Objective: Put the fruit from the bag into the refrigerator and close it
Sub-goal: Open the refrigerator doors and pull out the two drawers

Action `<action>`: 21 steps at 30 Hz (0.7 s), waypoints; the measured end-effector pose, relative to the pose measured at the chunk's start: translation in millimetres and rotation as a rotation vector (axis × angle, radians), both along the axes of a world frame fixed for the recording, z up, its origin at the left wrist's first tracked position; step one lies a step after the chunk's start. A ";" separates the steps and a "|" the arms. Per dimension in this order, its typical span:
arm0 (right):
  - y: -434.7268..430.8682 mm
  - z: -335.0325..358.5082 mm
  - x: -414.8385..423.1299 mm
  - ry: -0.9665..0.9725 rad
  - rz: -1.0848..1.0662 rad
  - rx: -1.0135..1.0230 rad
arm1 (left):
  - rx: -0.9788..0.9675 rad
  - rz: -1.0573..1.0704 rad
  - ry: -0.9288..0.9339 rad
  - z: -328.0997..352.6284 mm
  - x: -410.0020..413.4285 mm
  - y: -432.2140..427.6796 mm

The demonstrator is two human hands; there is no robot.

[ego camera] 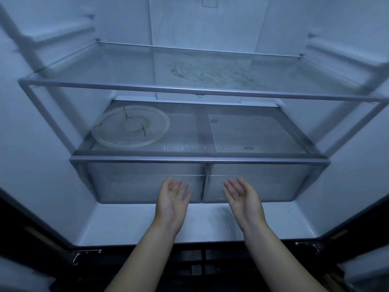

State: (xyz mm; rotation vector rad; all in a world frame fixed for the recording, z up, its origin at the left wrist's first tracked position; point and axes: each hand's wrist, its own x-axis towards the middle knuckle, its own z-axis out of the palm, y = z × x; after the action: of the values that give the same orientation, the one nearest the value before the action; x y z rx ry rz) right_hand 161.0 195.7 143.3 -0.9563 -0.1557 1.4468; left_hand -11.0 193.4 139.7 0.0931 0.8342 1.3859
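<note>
The refrigerator (42, 165) stands open in front of me, its white interior dim. Two clear crisper drawers sit side by side low down, the left drawer (130, 186) and the right drawer (277, 186), both pushed in. My left hand (172, 201) is held palm up with straight fingers just in front of the left drawer's right end. My right hand (244, 199) is held the same way before the right drawer's left end. Neither hand holds anything. No fruit and no bag are in view.
A glass shelf (200, 90) spans the upper part, with a smudged patch on it. Below it, the shelf (252, 133) over the drawers carries a clear round plate (130, 126) at the left. Both doors hang open at the sides.
</note>
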 end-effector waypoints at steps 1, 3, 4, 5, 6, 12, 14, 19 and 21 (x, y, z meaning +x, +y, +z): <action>1.1 0.3 1.4 0.049 0.006 -0.015 | -0.008 -0.002 -0.098 -0.7 -3.8 0.9; 2.4 1.4 4.0 0.112 0.013 -0.026 | -0.007 0.012 -0.233 -1.9 -11.1 2.7; 3.2 1.5 5.4 0.135 0.011 -0.027 | -0.007 0.020 -0.274 -2.2 -13.8 3.4; 3.9 1.3 6.9 0.148 0.007 -0.027 | -0.005 0.027 -0.302 -2.2 -15.9 3.4; 4.9 1.2 8.2 0.155 0.002 -0.025 | -0.004 0.034 -0.317 -2.9 -17.1 4.3; 9.0 1.9 11.9 0.203 -0.029 0.005 | 0.014 0.054 -0.370 -6.0 -17.8 6.9; 9.0 1.5 12.2 0.215 -0.028 0.017 | 0.022 0.053 -0.384 -7.6 -17.7 6.3; 9.3 -0.9 13.9 0.224 -0.022 0.028 | 0.041 0.041 -0.397 -11.5 -19.9 6.9; 9.4 -1.3 14.4 0.219 -0.015 0.027 | 0.041 0.040 -0.400 -11.8 -20.4 6.3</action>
State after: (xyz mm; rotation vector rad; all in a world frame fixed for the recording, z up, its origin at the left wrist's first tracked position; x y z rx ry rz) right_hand 175.4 205.1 142.0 -0.7695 -0.0064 1.5205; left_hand -31.5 199.6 127.9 -0.1655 0.4759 1.3981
